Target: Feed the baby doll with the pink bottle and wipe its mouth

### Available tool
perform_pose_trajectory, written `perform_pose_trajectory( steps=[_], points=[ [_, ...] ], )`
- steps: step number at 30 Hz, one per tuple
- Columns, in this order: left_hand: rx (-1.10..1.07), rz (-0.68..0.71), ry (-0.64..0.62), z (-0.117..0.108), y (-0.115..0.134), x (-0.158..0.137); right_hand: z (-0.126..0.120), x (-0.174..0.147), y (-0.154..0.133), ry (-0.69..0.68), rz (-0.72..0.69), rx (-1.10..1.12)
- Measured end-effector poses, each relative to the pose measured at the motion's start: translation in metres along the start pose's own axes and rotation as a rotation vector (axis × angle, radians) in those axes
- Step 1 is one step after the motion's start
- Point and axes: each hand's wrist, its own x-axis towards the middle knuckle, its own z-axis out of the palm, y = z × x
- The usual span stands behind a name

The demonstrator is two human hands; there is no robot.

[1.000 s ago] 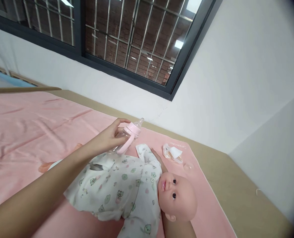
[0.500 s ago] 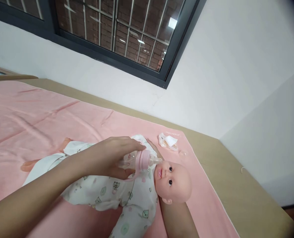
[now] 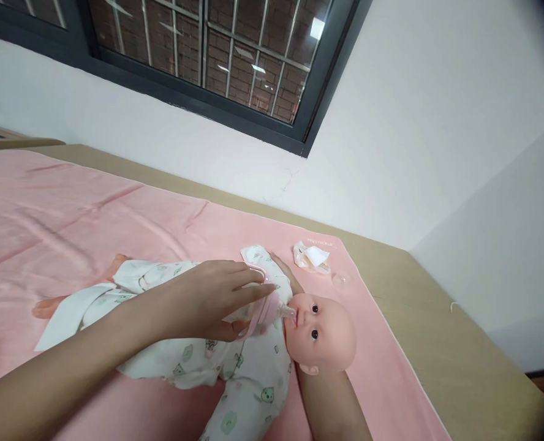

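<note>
Fingers curled, my left hand (image 3: 210,297) has the pink-collared baby bottle (image 3: 266,307) gripped, its clear teat (image 3: 288,312) right at the baby doll (image 3: 256,370)'s lips! The doll's head lies across my right forearm (image 3: 334,407); my right hand (image 3: 285,269) is partly hidden, so from my end I can't tell its grip. Beyond, 1 crumpled packet (image 3: 312,257) sits on the pink blanket (image 3: 70,214).

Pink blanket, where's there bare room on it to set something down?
Wrinkled but bare blanket lies beyond the doll's feet and between its legs and the wooden strip. It's crowded near its head: left hand, bottle, right forearm, crumpled wrapper and clear dome.
</note>
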Motion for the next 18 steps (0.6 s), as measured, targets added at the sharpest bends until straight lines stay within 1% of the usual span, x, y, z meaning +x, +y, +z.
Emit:
perform_pose_trajectory(
  steps=[2, 3, 5, 9, 11, 13, 16, 18],
  points=[
    [0.019, 0.005, -0.010, 0.000, 0.001, 0.002, -0.003, 0.002, 0.000, -0.276, 0.174, -0.031],
    [0.026, 0.006, -0.013, 0.001, 0.002, 0.003, -0.004, 0.003, 0.000, -0.371, 0.239, -0.040],
    [0.027, 0.010, -0.004, 0.001, 0.003, 0.005, -0.004, 0.009, 0.000, -0.434, 0.301, -0.051],
    [0.024, 0.018, 0.030, 0.002, 0.004, 0.007, 0.000, 0.017, -0.002, -0.484, 0.296, -0.120],
    [0.028, 0.020, 0.029, 0.001, 0.005, 0.007, 0.001, 0.017, -0.003, -0.483, 0.297, -0.151],
    [0.025, 0.021, 0.023, 0.001, 0.006, 0.007, 0.002, 0.015, -0.004, -0.415, 0.332, -0.130],
    [0.032, 0.022, 0.014, 0.000, 0.006, 0.006, 0.003, 0.010, -0.005, -0.280, 0.393, -0.034],
    [0.043, 0.026, 0.009, 0.000, 0.006, 0.007, 0.003, 0.010, -0.005, -0.255, 0.412, -0.028]
  ],
)
